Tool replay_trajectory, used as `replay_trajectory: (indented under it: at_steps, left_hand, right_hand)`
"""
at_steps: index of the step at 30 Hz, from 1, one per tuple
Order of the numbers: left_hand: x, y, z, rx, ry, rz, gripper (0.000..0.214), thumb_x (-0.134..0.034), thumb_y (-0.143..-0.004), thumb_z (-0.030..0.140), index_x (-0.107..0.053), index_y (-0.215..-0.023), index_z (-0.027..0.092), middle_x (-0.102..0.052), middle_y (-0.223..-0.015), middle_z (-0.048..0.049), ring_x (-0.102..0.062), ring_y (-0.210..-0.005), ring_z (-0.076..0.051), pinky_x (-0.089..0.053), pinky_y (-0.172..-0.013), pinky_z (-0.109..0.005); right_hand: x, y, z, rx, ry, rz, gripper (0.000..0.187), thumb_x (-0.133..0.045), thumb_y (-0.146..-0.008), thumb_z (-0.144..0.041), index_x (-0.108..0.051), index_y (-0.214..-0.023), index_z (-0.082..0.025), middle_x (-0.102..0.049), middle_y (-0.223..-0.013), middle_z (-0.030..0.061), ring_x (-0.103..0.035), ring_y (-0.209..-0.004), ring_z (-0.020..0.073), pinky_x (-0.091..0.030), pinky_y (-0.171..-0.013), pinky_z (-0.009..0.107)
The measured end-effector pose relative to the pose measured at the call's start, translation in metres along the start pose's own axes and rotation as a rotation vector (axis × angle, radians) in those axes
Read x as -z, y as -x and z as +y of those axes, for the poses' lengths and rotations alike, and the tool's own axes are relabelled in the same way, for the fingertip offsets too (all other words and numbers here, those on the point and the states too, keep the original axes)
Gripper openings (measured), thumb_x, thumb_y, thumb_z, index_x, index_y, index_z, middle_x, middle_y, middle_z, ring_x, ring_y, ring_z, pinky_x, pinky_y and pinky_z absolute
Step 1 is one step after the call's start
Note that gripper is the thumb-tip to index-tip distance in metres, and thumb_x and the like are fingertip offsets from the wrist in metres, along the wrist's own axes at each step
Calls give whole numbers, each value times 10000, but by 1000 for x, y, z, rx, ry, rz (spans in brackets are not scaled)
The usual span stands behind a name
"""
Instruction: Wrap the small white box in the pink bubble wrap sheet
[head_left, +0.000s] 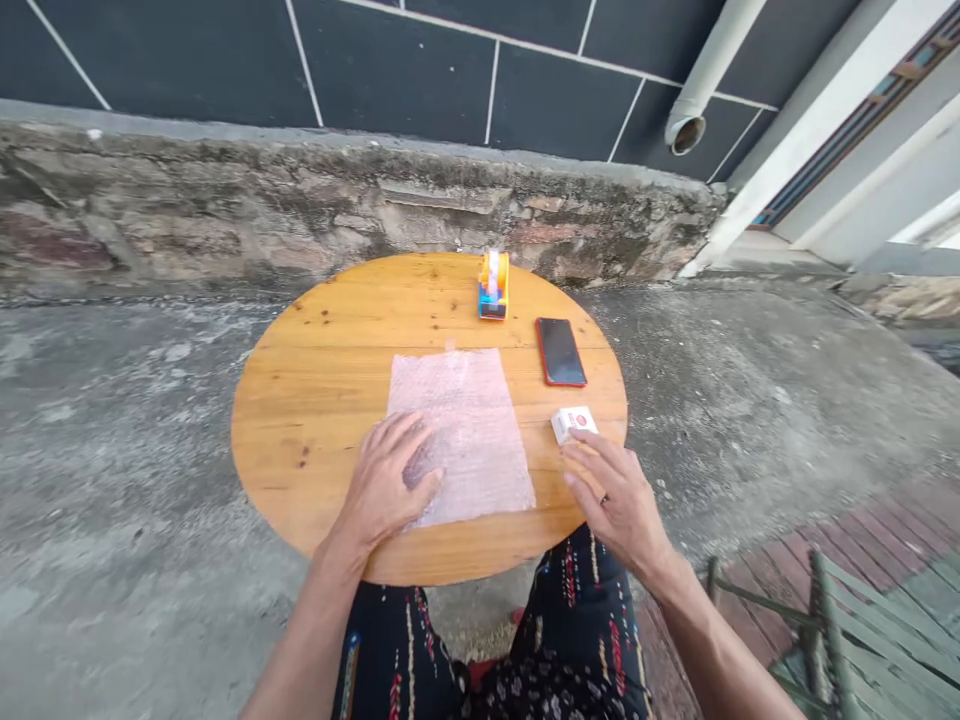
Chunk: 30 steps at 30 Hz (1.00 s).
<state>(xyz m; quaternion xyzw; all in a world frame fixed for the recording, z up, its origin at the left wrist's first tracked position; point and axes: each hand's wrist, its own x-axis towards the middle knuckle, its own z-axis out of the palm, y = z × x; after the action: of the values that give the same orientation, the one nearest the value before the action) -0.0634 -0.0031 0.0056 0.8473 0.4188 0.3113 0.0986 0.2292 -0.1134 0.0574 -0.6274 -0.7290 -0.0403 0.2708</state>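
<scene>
A pinkish sheet of bubble wrap (pixel 472 430) lies flat on the round wooden table (pixel 315 400). My left hand (pixel 390 475) rests on its left side, fingers stretched out and holding nothing. At the table's right edge stands a small white box (pixel 573 422) with red print on top. Just in front of that box is my right hand (pixel 615 490), its fingers apart and the tips at the box's near side. Whether they touch the box I cannot tell.
Toward the back of the table stands a yellow and blue tape dispenser (pixel 493 287). A phone (pixel 561 352) in a red case lies behind the white box. Beyond is a stone wall base (pixel 300 205); a green slatted chair (pixel 862 630) is at lower right.
</scene>
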Motion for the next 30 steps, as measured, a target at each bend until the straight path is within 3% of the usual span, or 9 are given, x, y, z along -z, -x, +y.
replay_trajectory:
  at_steps: [3,7,9,12,19,30]
  left_hand:
    - [4,2,1,67,54,122,385,-577,-813,312,-584,-1189,227,-540,-1340,-88,-452,-1291,-280,-369,-1087,-499]
    - [7,3,0,259,83,337,238,-534,-841,270,-647,-1038,198,-640,-1170,-84,-557,-1163,-241,-419,-1050,-450]
    - [7,3,-3,338,98,386,206,-521,-845,261,-663,-974,189,-668,-1100,-77,-591,-1094,-229,-442,-1021,-437]
    - [7,3,-7,391,123,372,196,-513,-843,249,-668,-949,191,-680,-1070,-64,-604,-1061,-216,-457,-998,-421]
    - [4,1,-8,358,77,284,187,-519,-832,223,-673,-937,198,-686,-1067,-56,-598,-1076,-210,-444,-1008,-409]
    - [1,2,-7,345,3,249,177,-570,-809,219,-692,-936,230,-668,-1110,-44,-576,-1096,-236,-406,-1004,-421]
  right_hand:
    - [5,1,31,-147,-69,86,378,-513,-890,-257,-541,-1266,-238,-543,-1334,104,-507,-1232,268,-418,-1022,481]
    - [-13,-7,61,-250,-298,77,575,-587,-828,-292,-422,-1375,-226,-500,-1370,129,-514,-1227,276,-472,-971,478]
    - [-24,-9,67,-279,-401,51,626,-604,-815,-297,-390,-1400,-227,-499,-1376,133,-539,-1204,271,-463,-985,479]
    - [-33,-11,70,-282,-495,37,660,-619,-807,-295,-374,-1415,-222,-490,-1391,137,-532,-1222,271,-413,-1041,486]
    - [-39,-12,77,-330,-616,24,653,-633,-811,-302,-387,-1408,-209,-503,-1391,134,-522,-1241,261,-387,-1075,466]
    - [-39,-12,76,-408,-520,25,623,-705,-767,-414,-505,-1329,-233,-634,-1213,101,-625,-1070,277,-466,-978,503]
